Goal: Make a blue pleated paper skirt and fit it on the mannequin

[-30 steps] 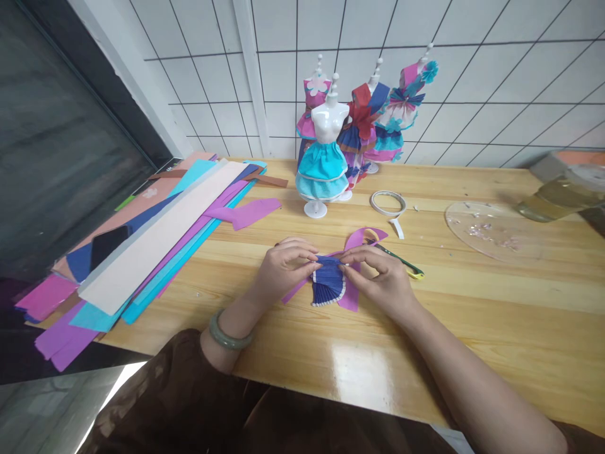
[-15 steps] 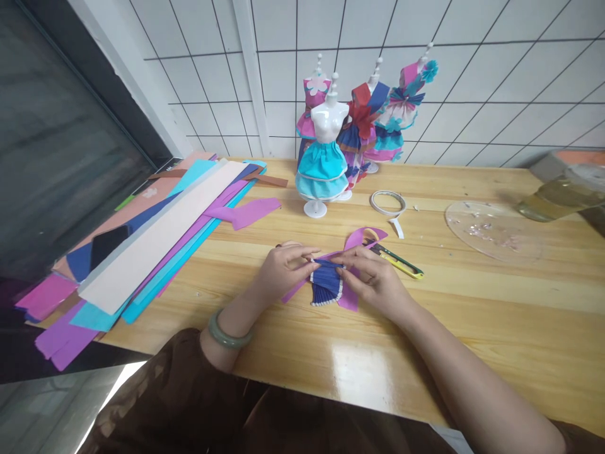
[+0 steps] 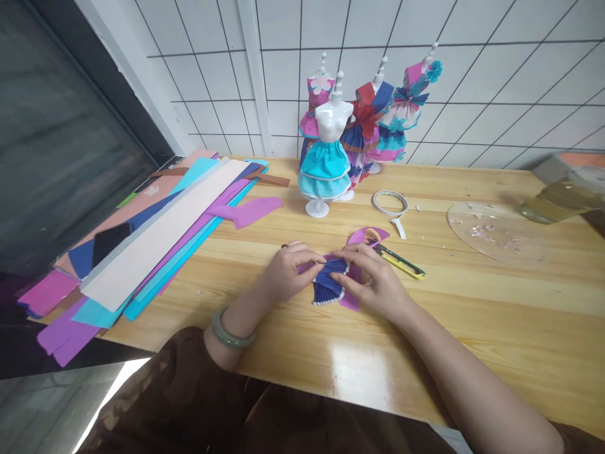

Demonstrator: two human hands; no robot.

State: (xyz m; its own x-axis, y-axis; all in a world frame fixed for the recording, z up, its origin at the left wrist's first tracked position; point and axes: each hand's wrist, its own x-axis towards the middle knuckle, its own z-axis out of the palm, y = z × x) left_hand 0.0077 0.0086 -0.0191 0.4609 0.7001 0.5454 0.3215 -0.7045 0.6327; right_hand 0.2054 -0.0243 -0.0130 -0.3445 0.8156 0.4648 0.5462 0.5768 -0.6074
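Between my hands is a pleated dark-blue paper piece with a white lower edge, fanned out over a purple paper strip on the table. My left hand pinches the fan's upper left corner between thumb and fingers. On its upper right part, my right hand has thumb and fingertips closed on the pleats. A yellow and dark-green utility knife lies just beyond my right fingers, beside a curled end of the purple strip. My fingers hide parts of the fan's top edge.
Small white dress forms in paper dresses stand at the back. A roll of tape lies right of them. Stacked coloured paper sheets and a black phone cover the left. At right are a clear plate and a glass cup.
The upper layer of the blue pleats has spread wider towards the upper right. My hands have shifted slightly over it, and the whole view has moved a little.
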